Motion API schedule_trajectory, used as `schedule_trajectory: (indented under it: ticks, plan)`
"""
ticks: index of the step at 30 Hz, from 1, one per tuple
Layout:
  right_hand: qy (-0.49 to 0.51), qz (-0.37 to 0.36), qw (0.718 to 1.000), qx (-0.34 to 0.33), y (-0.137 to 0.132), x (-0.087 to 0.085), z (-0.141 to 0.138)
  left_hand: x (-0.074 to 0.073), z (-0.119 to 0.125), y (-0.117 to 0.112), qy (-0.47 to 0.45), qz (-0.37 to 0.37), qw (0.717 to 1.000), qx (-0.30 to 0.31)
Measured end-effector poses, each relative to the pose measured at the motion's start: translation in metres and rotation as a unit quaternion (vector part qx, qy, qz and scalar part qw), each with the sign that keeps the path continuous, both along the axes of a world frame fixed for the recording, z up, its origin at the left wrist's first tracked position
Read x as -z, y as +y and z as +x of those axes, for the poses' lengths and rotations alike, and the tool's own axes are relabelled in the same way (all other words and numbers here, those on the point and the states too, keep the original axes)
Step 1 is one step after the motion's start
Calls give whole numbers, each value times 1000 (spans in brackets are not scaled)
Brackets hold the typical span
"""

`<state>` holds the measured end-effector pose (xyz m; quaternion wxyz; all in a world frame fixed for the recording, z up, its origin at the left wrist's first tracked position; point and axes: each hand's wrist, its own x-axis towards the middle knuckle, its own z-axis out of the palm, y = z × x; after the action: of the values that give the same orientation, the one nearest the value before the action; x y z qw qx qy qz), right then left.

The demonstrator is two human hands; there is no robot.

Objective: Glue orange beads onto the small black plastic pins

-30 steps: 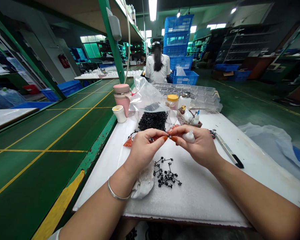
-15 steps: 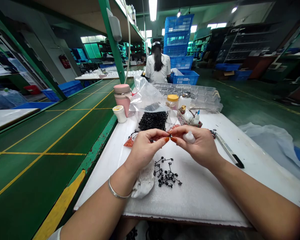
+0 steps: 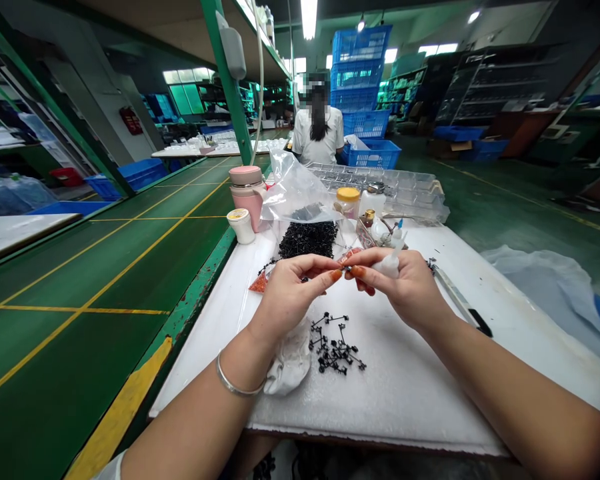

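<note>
Above the white board (image 3: 410,393) my left hand (image 3: 296,288) is closed in a pinch on a tiny dark part (image 3: 347,269). My right hand (image 3: 406,283) meets it there, its thumb and finger at the same part. A small white squeeze bottle (image 3: 389,266) with a thin nozzle is tucked in my right hand, nozzle pointing up. Fingertips hide most of the tiny part. Just below the hands lies a loose group of black plastic pieces (image 3: 336,353) with thin stems. A crumpled white cloth (image 3: 289,367) sits beside my left wrist.
Behind my hands is a heap of black pieces (image 3: 307,239) under a clear bag (image 3: 300,190). Orange bits (image 3: 259,283) lie left. A pink mug (image 3: 247,197), a yellow-lidded jar (image 3: 347,201) and clear trays (image 3: 380,183) stand beyond. A cutter knife (image 3: 460,300) is right. A person (image 3: 319,130) sits ahead.
My right hand has turned a little, so the squeeze bottle now tilts up with its nozzle showing. The fingers of both hands stay together at the tiny part.
</note>
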<state>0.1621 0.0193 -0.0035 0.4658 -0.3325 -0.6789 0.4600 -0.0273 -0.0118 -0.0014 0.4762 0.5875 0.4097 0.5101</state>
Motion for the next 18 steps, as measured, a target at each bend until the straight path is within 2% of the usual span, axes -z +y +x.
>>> schedule_trajectory:
  ticks: [4, 11, 18]
  plan:
    - [33, -27, 999, -25, 3, 3, 2, 2, -1, 1, -23, 1, 1000, 7]
    - [39, -32, 999, -18, 3, 5, 2, 2, -2, 2, -38, 9, 999, 2]
    - [61, -45, 997, -13, 4, 5, 3, 0, -3, 2, -60, -30, 998, 20]
